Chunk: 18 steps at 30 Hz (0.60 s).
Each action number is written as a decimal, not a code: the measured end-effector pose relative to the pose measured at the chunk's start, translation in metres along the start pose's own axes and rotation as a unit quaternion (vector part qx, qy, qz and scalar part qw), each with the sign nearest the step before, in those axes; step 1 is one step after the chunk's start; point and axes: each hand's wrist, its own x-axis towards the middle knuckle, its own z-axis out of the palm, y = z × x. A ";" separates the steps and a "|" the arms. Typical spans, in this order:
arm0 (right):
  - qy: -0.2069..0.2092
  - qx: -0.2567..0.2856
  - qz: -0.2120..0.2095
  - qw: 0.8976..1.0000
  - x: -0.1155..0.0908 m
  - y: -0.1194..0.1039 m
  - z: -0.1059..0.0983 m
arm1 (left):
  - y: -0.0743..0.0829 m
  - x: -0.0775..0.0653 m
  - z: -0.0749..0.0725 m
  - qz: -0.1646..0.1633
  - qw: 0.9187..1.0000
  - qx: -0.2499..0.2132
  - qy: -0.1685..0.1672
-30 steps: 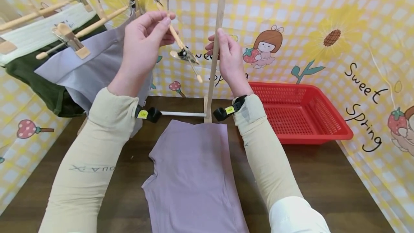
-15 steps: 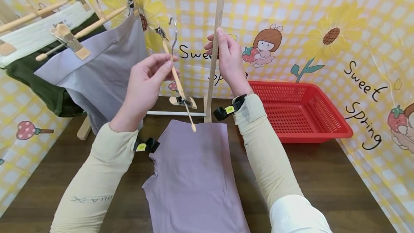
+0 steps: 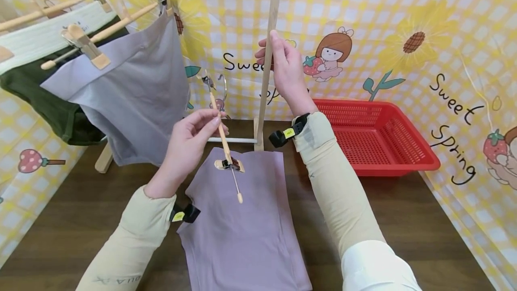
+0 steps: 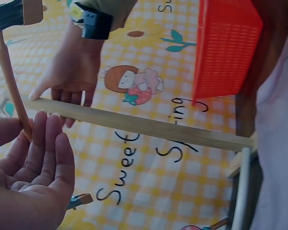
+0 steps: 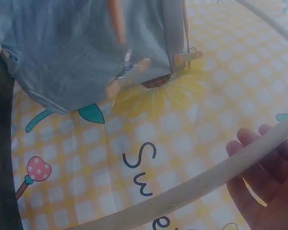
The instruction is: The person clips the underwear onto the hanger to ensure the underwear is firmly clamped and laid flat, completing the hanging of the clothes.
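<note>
My left hand [image 3: 187, 145] pinches the middle of a wooden clip hanger [image 3: 224, 140] between thumb and fingers. The hanger's metal hook points up and away, and its near clip overlaps the top of the lilac pants [image 3: 246, 232] lying folded on the table. With my right hand [image 3: 288, 71] I hold the wooden upright post [image 3: 273, 12] of a rack, thumb on the near side. The right wrist view shows the fingers behind the post [image 5: 197, 189]. In the left wrist view, the hanger [image 4: 14, 86] rises from the left fingertips.
At the left, grey bottoms [image 3: 141, 84] and a dark green garment [image 3: 44, 107] with a white waistband hang from clip hangers. A red plastic basket [image 3: 397, 167] stands right of the rack. A white lower bar [image 3: 242, 140] joins the post near the table [image 3: 387, 232].
My left hand has lowered the hanger from the rack's top bar toward the lilac pants, its hook coming off the bar. My right hand stays at the post.
</note>
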 end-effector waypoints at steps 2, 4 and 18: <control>-0.002 0.000 -0.003 1.000 0.000 0.000 -0.001 | -0.005 -0.004 0.000 -0.005 1.000 0.004 0.001; -0.003 0.001 -0.001 1.000 0.000 -0.001 -0.001 | -0.009 -0.008 -0.001 -0.007 1.000 0.004 0.001; 0.056 -0.119 0.002 0.991 -0.017 -0.012 -0.012 | -0.024 -0.032 -0.006 -0.024 0.999 0.031 -0.009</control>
